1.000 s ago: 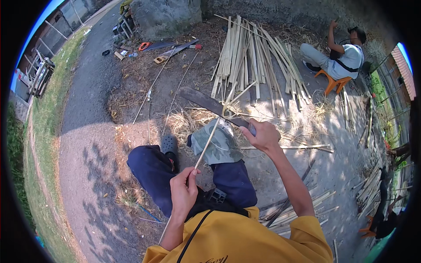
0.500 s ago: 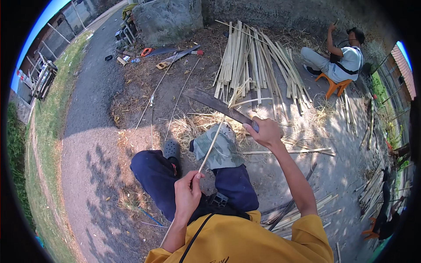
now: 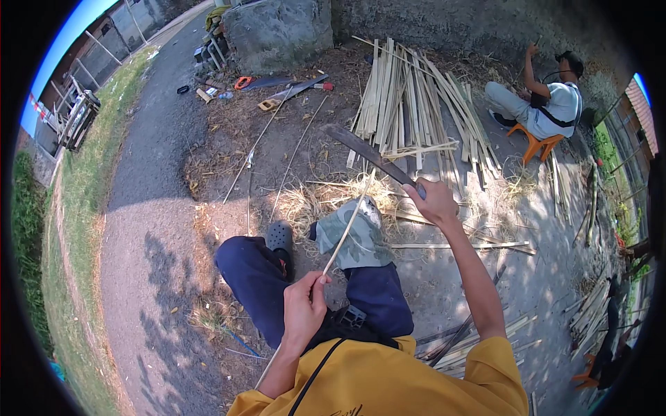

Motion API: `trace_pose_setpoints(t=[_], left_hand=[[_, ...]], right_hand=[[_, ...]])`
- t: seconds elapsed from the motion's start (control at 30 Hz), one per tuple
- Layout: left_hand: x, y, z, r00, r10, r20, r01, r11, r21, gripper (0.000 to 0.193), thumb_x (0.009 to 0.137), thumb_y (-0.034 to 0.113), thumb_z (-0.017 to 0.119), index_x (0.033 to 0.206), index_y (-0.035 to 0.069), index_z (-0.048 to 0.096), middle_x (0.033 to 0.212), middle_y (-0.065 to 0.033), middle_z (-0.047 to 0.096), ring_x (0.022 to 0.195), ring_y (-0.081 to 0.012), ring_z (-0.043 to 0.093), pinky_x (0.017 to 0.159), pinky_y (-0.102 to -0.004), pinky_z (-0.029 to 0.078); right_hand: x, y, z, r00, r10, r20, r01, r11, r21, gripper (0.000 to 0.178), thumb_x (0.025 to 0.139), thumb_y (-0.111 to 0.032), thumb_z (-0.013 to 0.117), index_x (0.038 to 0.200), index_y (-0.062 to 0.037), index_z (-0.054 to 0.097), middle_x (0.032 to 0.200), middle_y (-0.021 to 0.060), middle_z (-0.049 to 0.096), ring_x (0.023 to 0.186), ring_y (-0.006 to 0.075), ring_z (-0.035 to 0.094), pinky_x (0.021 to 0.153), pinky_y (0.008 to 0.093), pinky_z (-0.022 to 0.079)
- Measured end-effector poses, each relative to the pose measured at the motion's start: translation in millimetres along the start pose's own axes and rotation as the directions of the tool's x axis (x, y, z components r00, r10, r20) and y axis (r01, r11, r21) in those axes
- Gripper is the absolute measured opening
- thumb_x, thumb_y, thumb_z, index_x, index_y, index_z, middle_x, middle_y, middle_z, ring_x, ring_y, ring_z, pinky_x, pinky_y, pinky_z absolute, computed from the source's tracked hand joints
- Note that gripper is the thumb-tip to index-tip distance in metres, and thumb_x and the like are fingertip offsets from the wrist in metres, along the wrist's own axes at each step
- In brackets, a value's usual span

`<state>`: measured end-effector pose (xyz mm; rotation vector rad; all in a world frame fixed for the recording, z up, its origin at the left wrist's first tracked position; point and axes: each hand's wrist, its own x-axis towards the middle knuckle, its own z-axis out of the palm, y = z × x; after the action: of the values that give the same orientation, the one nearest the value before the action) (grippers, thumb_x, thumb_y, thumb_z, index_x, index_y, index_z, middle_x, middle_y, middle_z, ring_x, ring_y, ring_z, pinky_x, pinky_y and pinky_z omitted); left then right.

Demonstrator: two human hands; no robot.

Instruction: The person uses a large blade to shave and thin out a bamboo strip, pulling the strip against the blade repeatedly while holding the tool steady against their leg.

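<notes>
My left hand (image 3: 304,308) pinches a thin pale bamboo strip (image 3: 348,229), which slants up and away over my right knee; its lower part runs back beside my left forearm. In my right hand (image 3: 436,202) is the handle of a machete (image 3: 364,149), its dark blade pointing to the far left. The strip's far end reaches the near edge of the blade; whether they touch I cannot tell. Under the strip, a camouflage cloth (image 3: 352,239) covers my knee. Pale shavings (image 3: 309,204) lie on the ground beyond it.
A large pile of split bamboo strips (image 3: 399,97) lies ahead. Handsaws (image 3: 298,90) rest by a concrete block (image 3: 277,35). A person (image 3: 555,100) sits on an orange stool (image 3: 533,143) at far right. More strips (image 3: 496,340) lie beside me at right.
The pale curl at the blade has gone from the strip's end, and pale slivers show just beyond the machete. The whole view has shifted slightly right and down.
</notes>
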<state>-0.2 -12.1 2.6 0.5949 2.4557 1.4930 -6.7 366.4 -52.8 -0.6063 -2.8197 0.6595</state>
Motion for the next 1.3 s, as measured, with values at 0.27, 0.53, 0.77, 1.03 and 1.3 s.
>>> trace_pose_setpoints(t=[0.27,0.53,0.77,1.03,1.3], left_hand=[[5,0,2,0.998,-0.048,-0.038,0.048,0.999,0.003,0.013,0.103,0.002,0.061,0.099,-0.001,0.073,0.060,-0.0074,0.052,0.050,-0.0098,0.043,0.049,-0.0316,0.033],[-25,-9,-30,0.997,-0.055,-0.058,0.054,0.998,-0.018,0.018,0.105,0.006,0.060,0.097,-0.002,0.073,0.064,-0.0019,0.054,0.057,-0.0047,0.038,0.052,-0.0279,0.029],[-37,-17,-53,0.974,-0.203,-0.104,0.200,0.979,-0.035,0.017,0.106,0.007,0.060,0.100,-0.002,0.074,0.063,0.0022,0.048,0.057,-0.0038,0.036,0.051,-0.0279,0.026],[-18,-40,-52,0.946,-0.281,0.163,0.298,0.950,-0.089,0.019,0.108,0.008,0.058,0.104,-0.002,0.074,0.067,0.0083,0.042,0.061,-0.0014,0.034,0.055,-0.0243,0.024],[10,-48,-13,0.888,-0.265,0.375,0.387,0.872,-0.301,0.010,0.108,0.008,0.060,0.114,0.001,0.060,0.072,0.0044,0.054,0.067,-0.0028,0.045,0.060,-0.0233,0.037]], right_hand=[[-20,-39,16,0.997,-0.070,0.020,0.064,0.970,0.236,0.065,0.099,-0.065,0.059,0.100,-0.0025,0.076,0.068,0.0246,0.065,0.068,0.0455,0.068,0.067,0.0519,0.054],[38,32,7,0.973,0.217,-0.074,-0.210,0.973,0.091,0.077,0.100,-0.070,0.052,0.100,0.0027,0.076,0.073,0.0250,0.068,0.077,0.0462,0.069,0.072,0.0506,0.053],[3,104,65,0.955,0.276,-0.109,-0.237,0.930,0.283,0.067,0.105,-0.059,0.056,0.070,-0.0017,0.060,0.059,0.0066,0.054,0.057,0.0188,0.052,0.058,0.0399,0.041],[-188,157,211,0.733,0.666,0.139,-0.639,0.605,0.475,0.065,0.100,-0.063,0.062,0.076,-0.0035,0.064,0.060,0.0048,0.057,0.054,0.0179,0.057,0.055,0.0357,0.044],[-310,134,255,0.516,0.813,0.271,-0.779,0.313,0.544,0.046,0.098,-0.050,0.074,0.081,-0.0087,0.062,0.060,-0.0033,0.050,0.049,0.0088,0.048,0.045,0.0294,0.036]])
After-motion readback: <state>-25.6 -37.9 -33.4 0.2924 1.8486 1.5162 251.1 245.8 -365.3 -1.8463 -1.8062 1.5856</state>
